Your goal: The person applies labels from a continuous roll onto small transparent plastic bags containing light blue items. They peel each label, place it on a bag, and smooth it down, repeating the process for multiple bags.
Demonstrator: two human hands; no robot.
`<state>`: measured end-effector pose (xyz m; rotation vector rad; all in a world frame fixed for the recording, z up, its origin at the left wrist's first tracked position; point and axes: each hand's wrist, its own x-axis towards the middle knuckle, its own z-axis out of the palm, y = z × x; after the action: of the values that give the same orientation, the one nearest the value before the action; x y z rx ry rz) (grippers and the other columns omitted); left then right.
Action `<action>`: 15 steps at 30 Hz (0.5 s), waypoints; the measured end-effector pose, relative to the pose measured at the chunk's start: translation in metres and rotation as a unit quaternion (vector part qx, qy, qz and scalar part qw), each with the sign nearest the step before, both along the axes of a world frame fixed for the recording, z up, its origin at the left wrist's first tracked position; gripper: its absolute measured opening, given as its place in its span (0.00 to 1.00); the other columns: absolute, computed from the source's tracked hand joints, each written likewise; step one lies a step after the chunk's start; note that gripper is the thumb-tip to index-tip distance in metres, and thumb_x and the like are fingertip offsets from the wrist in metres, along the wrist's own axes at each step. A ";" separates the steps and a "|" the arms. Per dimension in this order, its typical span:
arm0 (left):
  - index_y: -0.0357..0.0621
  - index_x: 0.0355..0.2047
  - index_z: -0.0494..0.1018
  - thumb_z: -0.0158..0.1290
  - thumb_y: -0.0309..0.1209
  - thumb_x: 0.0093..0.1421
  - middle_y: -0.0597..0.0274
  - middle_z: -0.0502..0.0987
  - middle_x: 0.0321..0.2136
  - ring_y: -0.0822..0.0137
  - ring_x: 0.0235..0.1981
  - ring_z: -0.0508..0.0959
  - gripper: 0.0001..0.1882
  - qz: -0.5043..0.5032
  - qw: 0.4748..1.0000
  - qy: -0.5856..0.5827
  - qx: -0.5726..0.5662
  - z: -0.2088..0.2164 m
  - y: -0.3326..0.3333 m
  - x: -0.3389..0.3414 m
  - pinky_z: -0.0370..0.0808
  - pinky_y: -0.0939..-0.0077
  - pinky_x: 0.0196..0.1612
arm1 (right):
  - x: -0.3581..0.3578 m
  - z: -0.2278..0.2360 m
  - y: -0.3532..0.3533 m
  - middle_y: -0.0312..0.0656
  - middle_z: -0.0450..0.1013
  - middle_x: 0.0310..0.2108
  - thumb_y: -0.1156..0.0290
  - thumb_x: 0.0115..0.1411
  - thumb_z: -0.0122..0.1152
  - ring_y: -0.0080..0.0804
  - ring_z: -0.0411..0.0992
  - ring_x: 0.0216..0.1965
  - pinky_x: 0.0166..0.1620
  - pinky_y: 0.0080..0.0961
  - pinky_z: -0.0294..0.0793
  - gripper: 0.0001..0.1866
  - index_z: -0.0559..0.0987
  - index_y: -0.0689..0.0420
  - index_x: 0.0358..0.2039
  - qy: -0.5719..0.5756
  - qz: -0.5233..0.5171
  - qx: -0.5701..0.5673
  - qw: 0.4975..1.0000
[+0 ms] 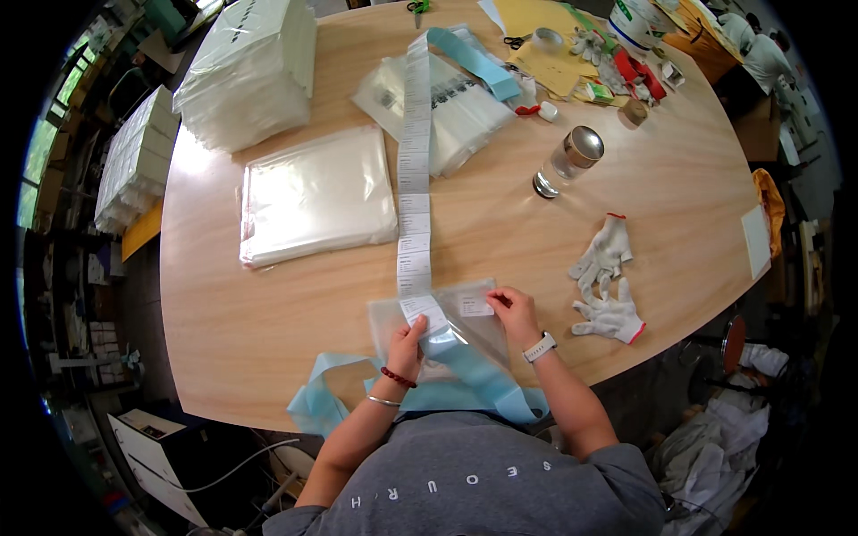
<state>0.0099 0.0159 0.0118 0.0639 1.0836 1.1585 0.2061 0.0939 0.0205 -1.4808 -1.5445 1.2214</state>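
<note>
My left hand [409,347] pinches a long strip of white printed labels [414,223] near its lower part. The strip runs up the table, and its bare light-blue backing [465,359] hangs below the hand in loops. Under it lies a clear plastic bag [487,334] on the table's near side. At the bag's upper right, my right hand [515,314] is closed with its fingertips on the edge of a single white label [475,306]. Whether that label is stuck to the bag, I cannot tell.
Flat clear bags [317,196] lie at the left, below a tall wrapped stack [255,71]. More bags [460,116] are under the strip's far end. A glass bottle [569,159] and white gloves [609,308] are at the right. Scissors [417,9] lie at the far edge.
</note>
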 end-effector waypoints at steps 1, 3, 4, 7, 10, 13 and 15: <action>0.39 0.35 0.69 0.48 0.35 0.56 0.64 0.74 0.30 0.73 0.31 0.74 0.12 0.004 1.000 -0.002 0.002 0.000 0.000 0.001 0.72 0.80 0.34 | 0.000 -0.003 0.002 0.43 0.72 0.22 0.75 0.48 0.56 0.26 0.70 0.22 0.27 0.19 0.68 0.05 0.75 0.63 0.26 -0.008 0.010 -0.002 1.000; 0.39 0.35 0.69 0.48 0.35 0.56 0.64 0.74 0.30 0.74 0.31 0.74 0.12 0.005 1.000 0.000 -0.002 -0.002 -0.001 0.001 0.72 0.80 0.34 | -0.002 -0.011 0.005 0.43 0.72 0.21 0.75 0.47 0.57 0.28 0.70 0.21 0.26 0.21 0.68 0.06 0.75 0.63 0.26 -0.018 0.027 0.027 0.999; 0.39 0.35 0.69 0.48 0.35 0.56 0.64 0.74 0.30 0.74 0.31 0.74 0.12 0.005 1.000 0.001 -0.004 -0.003 -0.002 0.001 0.72 0.80 0.34 | -0.003 -0.013 0.006 0.43 0.71 0.21 0.74 0.47 0.57 0.29 0.69 0.21 0.26 0.22 0.68 0.06 0.76 0.62 0.26 -0.024 0.035 0.041 0.998; 0.39 0.35 0.69 0.48 0.35 0.56 0.64 0.74 0.30 0.74 0.31 0.74 0.12 -0.003 1.000 0.008 -0.005 -0.006 -0.002 0.001 0.72 0.81 0.33 | -0.008 -0.012 0.007 0.41 0.70 0.24 0.72 0.45 0.59 0.34 0.69 0.25 0.29 0.25 0.69 0.10 0.75 0.60 0.30 -0.112 0.085 0.071 0.988; 0.39 0.35 0.69 0.48 0.35 0.56 0.64 0.74 0.31 0.74 0.31 0.74 0.12 -0.004 1.000 0.011 -0.005 -0.005 -0.001 -0.001 0.72 0.80 0.33 | -0.017 0.003 0.005 0.38 0.68 0.28 0.70 0.43 0.61 0.36 0.67 0.32 0.33 0.27 0.68 0.15 0.73 0.57 0.33 -0.266 0.133 0.187 0.936; 0.38 0.35 0.70 0.48 0.35 0.56 0.63 0.74 0.31 0.74 0.31 0.74 0.13 -0.006 1.000 0.016 0.008 -0.002 -0.003 0.000 0.71 0.80 0.34 | -0.020 0.015 0.012 0.36 0.67 0.30 0.68 0.42 0.62 0.35 0.66 0.35 0.35 0.26 0.68 0.17 0.71 0.55 0.35 -0.331 -0.015 0.192 0.924; 0.38 0.36 0.69 0.47 0.35 0.57 0.63 0.74 0.31 0.73 0.32 0.74 0.13 -0.012 1.000 0.011 -0.001 -0.002 -0.002 0.000 0.71 0.80 0.35 | -0.010 -0.001 0.028 0.37 0.66 0.29 0.67 0.42 0.62 0.35 0.66 0.34 0.34 0.27 0.68 0.15 0.72 0.55 0.32 -0.257 0.064 0.193 0.945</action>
<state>0.0097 0.0138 0.0097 0.0885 1.1008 1.1368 0.1964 0.1220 0.0197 -1.5130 -2.1072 0.5562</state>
